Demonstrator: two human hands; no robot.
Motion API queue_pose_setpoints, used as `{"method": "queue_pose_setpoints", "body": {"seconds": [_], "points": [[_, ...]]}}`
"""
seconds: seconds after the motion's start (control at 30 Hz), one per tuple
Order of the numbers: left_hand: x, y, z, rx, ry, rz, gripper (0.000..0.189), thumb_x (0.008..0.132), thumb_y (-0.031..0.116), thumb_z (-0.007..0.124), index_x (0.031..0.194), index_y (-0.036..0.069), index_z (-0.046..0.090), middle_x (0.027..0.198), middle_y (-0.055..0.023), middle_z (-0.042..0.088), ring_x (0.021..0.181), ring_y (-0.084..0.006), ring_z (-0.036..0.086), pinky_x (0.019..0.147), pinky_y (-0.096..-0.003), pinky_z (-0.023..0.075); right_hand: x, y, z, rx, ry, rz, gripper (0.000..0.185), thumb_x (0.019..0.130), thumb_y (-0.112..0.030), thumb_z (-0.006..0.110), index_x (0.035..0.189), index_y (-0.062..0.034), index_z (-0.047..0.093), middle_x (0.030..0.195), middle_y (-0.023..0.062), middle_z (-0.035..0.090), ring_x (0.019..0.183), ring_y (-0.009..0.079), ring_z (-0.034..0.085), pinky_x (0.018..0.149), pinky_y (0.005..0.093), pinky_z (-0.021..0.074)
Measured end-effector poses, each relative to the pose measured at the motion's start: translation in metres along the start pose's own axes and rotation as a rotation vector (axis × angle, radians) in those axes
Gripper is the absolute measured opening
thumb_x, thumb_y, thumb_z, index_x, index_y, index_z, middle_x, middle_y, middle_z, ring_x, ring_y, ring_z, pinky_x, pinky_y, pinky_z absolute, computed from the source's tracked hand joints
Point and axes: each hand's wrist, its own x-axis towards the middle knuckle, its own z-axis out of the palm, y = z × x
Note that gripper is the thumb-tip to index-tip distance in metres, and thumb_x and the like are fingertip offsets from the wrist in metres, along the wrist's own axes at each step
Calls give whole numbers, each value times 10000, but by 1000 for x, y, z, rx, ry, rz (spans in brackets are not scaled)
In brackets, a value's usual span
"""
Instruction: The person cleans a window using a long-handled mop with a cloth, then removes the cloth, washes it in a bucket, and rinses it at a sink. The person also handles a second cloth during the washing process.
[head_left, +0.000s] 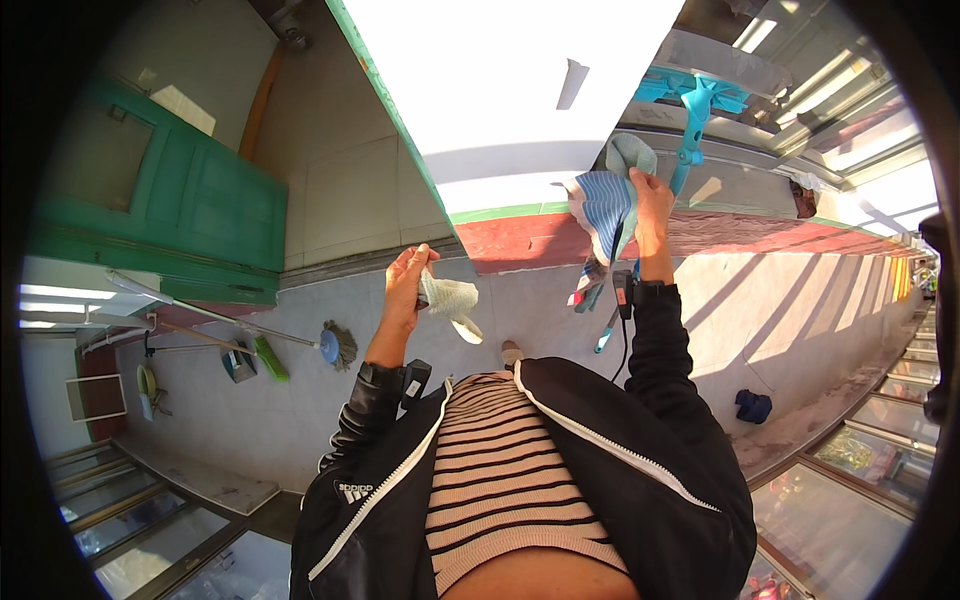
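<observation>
My left hand (409, 281) grips a pale grey-green cloth (450, 298), whose free end hangs down toward the floor. My right hand (651, 201) is raised at the wall corner, closed on a blue-and-white striped cloth (604, 206). Another grey-green cloth (631, 152) bunches just above those fingers; whether it is a separate piece I cannot tell. Close beyond the right hand stands a turquoise plastic mop frame (696, 109) with a jointed neck. More coloured fabric (589, 281) hangs below the striped cloth, partly in shadow.
A white wall (517, 82) with a red base juts out ahead. On the left are a green door (172, 180), a string mop (339, 345), a green broom head (270, 358) and a dustpan (238, 361). A dark blue item (752, 406) lies on the floor at right, near glazed panels (832, 517).
</observation>
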Motion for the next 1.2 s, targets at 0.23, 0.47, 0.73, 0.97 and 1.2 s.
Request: {"method": "queue_pose_setpoints", "body": {"seconds": [0.23, 0.47, 0.73, 0.97, 1.2], "points": [[-25, 16, -67, -38, 97, -46, 273, 876, 323, 649, 901, 51, 632, 665, 21, 513, 562, -42, 497, 495, -202, 415, -125, 14, 47, -13, -662, 435, 303, 855, -240, 623, 940, 50, 644, 837, 61, 644, 805, 114, 569, 717, 267, 444], [-19, 36, -115, 616, -206, 159, 463, 776, 387, 728, 1062, 34, 639, 717, -112, 597, 664, -180, 549, 653, -331, 450, -210, -44, 222, -55, -1490, 172, 152, 891, -112, 609, 988, 5, 602, 809, -15, 583, 702, 39, 505, 606, 188, 398], [37, 111, -309, 750, -39, 119, 177, 826, 210, 658, 825, 40, 612, 621, -99, 547, 544, -173, 487, 523, -310, 411, -206, -235, 446, 150, -1252, -542, 602, 810, -213, 706, 1325, -17, 462, 1126, 156, 589, 767, 173, 646, 679, 273, 499], [118, 171, -434, 877, -7, 105, 160, 820, 190, 664, 828, 35, 627, 642, -106, 584, 556, -153, 493, 542, -310, 426, -196, -364, 574, 724, -1095, -994, 686, 730, -226, 760, 1309, -6, 465, 1132, 158, 601, 781, 218, 656, 727, 301, 502], [240, 194, -500, 873, -29, 442, 197, 810, 225, 668, 775, 38, 615, 553, -137, 478, 475, -280, 477, 459, -342, 372, -94, -358, 737, 506, -1074, -1026, 622, 750, -202, 738, 1285, -9, 485, 1116, 149, 612, 808, 211, 653, 746, 300, 501]]}}
